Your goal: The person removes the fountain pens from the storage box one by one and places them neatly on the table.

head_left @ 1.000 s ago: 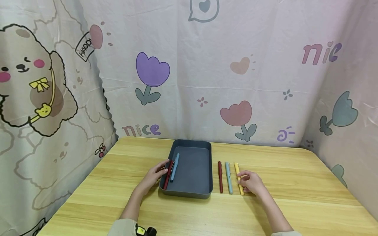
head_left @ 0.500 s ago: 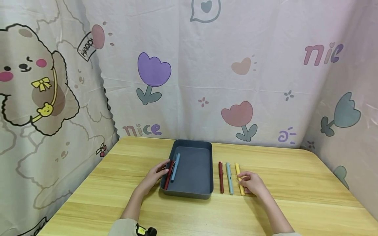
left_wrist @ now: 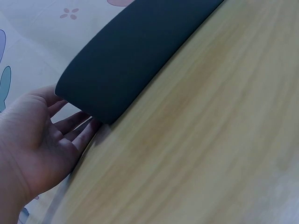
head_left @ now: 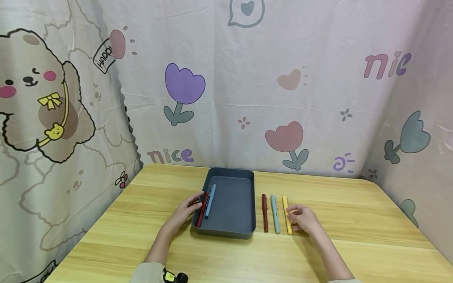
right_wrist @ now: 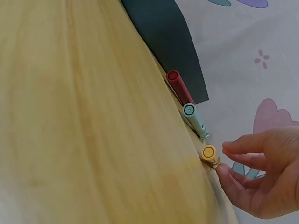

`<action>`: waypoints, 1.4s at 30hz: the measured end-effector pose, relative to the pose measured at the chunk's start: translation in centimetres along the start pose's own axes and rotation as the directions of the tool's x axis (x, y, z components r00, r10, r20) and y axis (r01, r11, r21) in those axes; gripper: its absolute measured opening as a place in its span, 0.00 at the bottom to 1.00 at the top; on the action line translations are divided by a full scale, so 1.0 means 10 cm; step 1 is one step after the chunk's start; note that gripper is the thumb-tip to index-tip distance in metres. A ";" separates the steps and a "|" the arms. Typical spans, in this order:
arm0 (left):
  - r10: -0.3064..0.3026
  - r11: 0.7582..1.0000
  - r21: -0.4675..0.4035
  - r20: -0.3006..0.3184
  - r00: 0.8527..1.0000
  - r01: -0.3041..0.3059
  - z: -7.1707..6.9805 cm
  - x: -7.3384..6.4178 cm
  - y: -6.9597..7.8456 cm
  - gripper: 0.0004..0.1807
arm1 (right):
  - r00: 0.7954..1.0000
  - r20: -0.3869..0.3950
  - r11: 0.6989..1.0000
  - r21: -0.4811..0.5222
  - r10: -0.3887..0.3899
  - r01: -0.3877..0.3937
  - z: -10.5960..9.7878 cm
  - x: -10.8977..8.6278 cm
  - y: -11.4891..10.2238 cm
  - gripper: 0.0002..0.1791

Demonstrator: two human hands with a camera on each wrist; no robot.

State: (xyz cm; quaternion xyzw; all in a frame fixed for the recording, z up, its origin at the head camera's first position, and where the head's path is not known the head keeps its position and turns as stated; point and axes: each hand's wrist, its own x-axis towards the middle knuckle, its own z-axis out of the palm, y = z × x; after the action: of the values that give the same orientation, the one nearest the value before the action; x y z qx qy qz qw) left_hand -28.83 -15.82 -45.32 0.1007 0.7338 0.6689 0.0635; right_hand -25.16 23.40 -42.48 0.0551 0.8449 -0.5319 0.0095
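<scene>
A dark grey tray [head_left: 230, 232] lies on the table, holding a dark red pen [head_left: 200, 215] and a blue pen [head_left: 210, 202] along its left side. My left hand [head_left: 181, 212] holds the tray's left wall, also seen as a dark wall [left_wrist: 112, 60] in the left wrist view. To the tray's right are another dark red pen [head_left: 264, 214], a light blue pen [head_left: 275, 215] and a yellow pen [head_left: 288, 224]. My right hand [head_left: 302, 218] is at the yellow pen; in the right wrist view its bent fingers [right_wrist: 231, 186] are parted, one fingertip near or touching the pen.
The wooden table [head_left: 226, 261] extends around the tray and pens. A printed curtain [head_left: 226, 98] hangs behind it and at both sides. On the left wrist sits a black device [head_left: 174, 276] with a yellow label.
My right fingers have shifted slightly up and away from the yellow pen, whose tilt has changed a little. The left hand and tray stay put; the head view has moved slightly.
</scene>
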 end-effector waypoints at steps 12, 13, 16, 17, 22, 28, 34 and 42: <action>0.014 1.000 0.006 0.004 1.000 -0.014 -0.01 0.00 -0.02 0.26 | 0.997 0.008 0.997 -0.021 -0.078 0.078 0.01 -0.05 -0.10 0.13; 0.014 1.000 0.007 0.001 1.000 -0.014 -0.02 0.00 -0.02 0.26 | 0.996 0.011 0.996 -0.019 -0.084 0.084 0.01 -0.05 -0.11 0.13; 0.012 1.000 0.011 -0.003 1.000 -0.012 -0.02 -0.01 -0.02 0.26 | 0.995 0.024 0.995 -0.004 -0.097 0.097 0.04 -0.06 -0.16 0.13; 0.012 1.000 0.012 -0.002 1.000 -0.012 -0.02 -0.01 -0.02 0.26 | 0.994 0.025 0.995 -0.009 -0.102 0.102 0.06 -0.06 -0.18 0.13; 0.012 1.000 0.013 -0.003 1.000 -0.011 -0.02 -0.03 0.00 0.26 | 0.989 0.025 0.989 -0.035 -0.144 0.145 0.14 -0.05 -0.30 0.12; 0.020 1.000 0.008 -0.003 1.000 -0.020 -0.01 -0.01 0.00 0.26 | 0.983 0.043 0.982 -0.056 -0.177 0.179 0.30 -0.03 -0.47 0.11; 0.010 1.000 0.014 -0.010 1.000 -0.010 -0.01 -0.01 0.00 0.25 | 0.970 0.066 0.968 -0.068 -0.236 0.240 0.52 -0.02 -0.63 0.09; 0.013 0.999 0.034 -0.029 0.999 -0.012 0.00 -0.01 0.01 0.25 | 0.948 0.131 0.949 -0.088 -0.289 0.301 0.80 -0.03 -0.81 0.09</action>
State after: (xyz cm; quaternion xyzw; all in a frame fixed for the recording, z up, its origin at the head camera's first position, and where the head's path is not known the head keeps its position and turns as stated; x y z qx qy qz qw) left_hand -28.74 -15.87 -45.20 0.0966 0.7452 0.6582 0.0467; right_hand -26.02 12.67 -38.64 -0.1038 0.8688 -0.4838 -0.0180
